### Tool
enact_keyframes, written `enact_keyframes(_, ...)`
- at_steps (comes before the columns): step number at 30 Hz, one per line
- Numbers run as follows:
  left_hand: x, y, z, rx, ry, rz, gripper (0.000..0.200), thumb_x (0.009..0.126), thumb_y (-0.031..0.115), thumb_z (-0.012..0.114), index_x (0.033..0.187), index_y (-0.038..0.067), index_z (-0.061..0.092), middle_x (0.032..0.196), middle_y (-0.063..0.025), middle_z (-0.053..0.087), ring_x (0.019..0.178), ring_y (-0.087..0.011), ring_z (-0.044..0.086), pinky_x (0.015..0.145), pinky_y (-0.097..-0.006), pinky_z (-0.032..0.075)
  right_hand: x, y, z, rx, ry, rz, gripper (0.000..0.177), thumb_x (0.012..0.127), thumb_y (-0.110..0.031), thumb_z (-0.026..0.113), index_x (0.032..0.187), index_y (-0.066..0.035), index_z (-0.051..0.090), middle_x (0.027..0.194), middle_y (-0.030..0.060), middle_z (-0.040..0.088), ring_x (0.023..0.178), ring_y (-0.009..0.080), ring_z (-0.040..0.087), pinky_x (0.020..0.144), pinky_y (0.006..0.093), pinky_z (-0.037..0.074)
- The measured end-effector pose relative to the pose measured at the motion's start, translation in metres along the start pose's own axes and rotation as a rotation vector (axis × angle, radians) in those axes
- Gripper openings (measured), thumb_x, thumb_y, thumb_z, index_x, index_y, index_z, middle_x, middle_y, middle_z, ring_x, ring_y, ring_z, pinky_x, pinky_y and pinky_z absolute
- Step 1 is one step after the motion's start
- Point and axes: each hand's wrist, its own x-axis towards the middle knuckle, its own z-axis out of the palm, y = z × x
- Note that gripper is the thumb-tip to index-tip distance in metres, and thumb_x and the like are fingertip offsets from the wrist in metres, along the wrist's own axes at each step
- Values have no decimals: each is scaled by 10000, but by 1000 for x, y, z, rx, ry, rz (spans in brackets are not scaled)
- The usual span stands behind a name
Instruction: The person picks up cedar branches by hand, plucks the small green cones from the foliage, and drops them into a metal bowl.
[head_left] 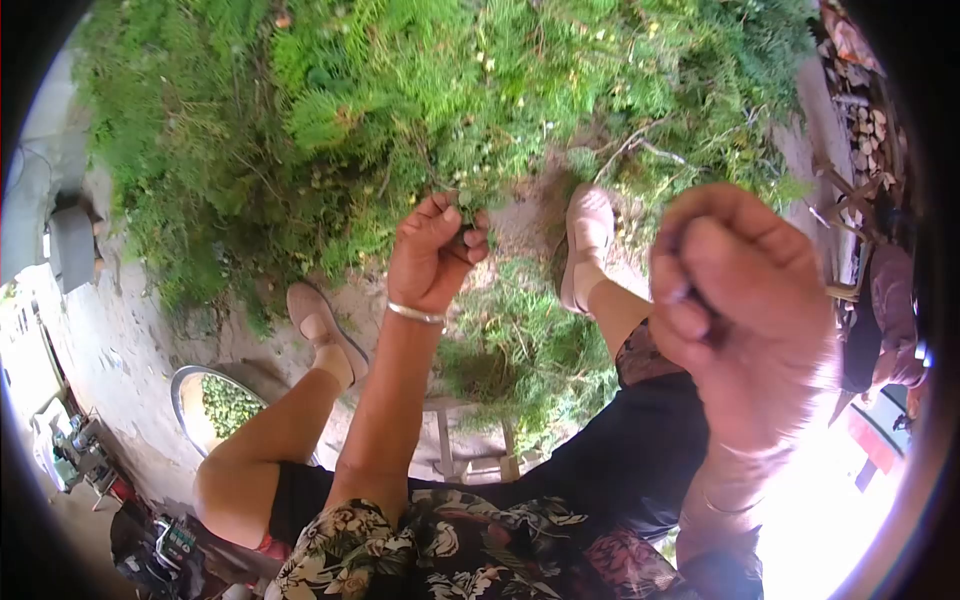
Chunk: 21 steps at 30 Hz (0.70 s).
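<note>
Where plant bed (400, 100) edge meets bare soil (525, 215), sprig (462, 208) is pinched by left hand (435, 255), fingers curled tight. Right hand (740, 310) held fisted, well clear of bed. Metal basin (185, 385) set apart from bed edge.

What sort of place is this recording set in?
Probably an outdoor garden or yard: the left hand grips low green plants growing from bare soil, with stacked firewood at the edge.

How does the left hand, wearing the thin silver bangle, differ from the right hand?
The left hand reaches out to the green leafy shrub, pinching sprigs; the right hand is raised near the camera, away from it. The left is sharp, the right blurred and overexposed. Both are curled shut.
</note>
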Motion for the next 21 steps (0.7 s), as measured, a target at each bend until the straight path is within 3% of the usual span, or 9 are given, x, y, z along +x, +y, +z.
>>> enact_keyframes(5, -26, 19, 94, -68, -169, 95, 217, 839, 41, 620, 1050, 56, 574, 914, -170, 623, 723, -196, 593, 587, -319, 474, -5, 10, 12, -300, 13, -198, 133, 777, -44, 687, 867, 49, 656, 602, -12, 554, 522, 6, 405, 440, 165, 287)
enact_keyframes(7, -42, 31, 130, -40, -226, 119, 201, 852, 37, 606, 1050, 35, 572, 919, -157, 627, 740, -186, 603, 587, -312, 497, -6, 10, 19, -297, -50, -239, 138, 767, -59, 699, 847, 46, 657, 610, -13, 555, 541, 11, 415, 455, 175, 321)
enact_keyframes(10, -62, 41, 165, 277, -111, 249, 150, 862, 21, 590, 1001, -31, 569, 865, -108, 631, 731, -182, 627, 617, -305, 546, -5, 18, 29, -447, -67, -355, 142, 753, -59, 706, 845, 40, 661, 617, -2, 578, 558, 27, 462, 483, 191, 382)
enact_keyframes(12, -71, 40, 178, 294, -70, 294, 136, 858, 16, 594, 984, -33, 577, 847, -102, 632, 722, -184, 630, 613, -305, 544, -7, 22, 36, -415, -73, -507, 136, 749, -59, 698, 833, 41, 662, 623, 23, 604, 576, 44, 509, 511, 214, 432)
enact_keyframes(21, -83, 19, 194, 246, 117, 381, 164, 850, 28, 616, 998, -41, 600, 797, -94, 633, 671, -172, 609, 586, -277, 501, -12, 32, 41, -374, -10, -601, 98, 774, -48, 642, 797, 47, 655, 642, 67, 631, 575, 69, 552, 513, 243, 459)
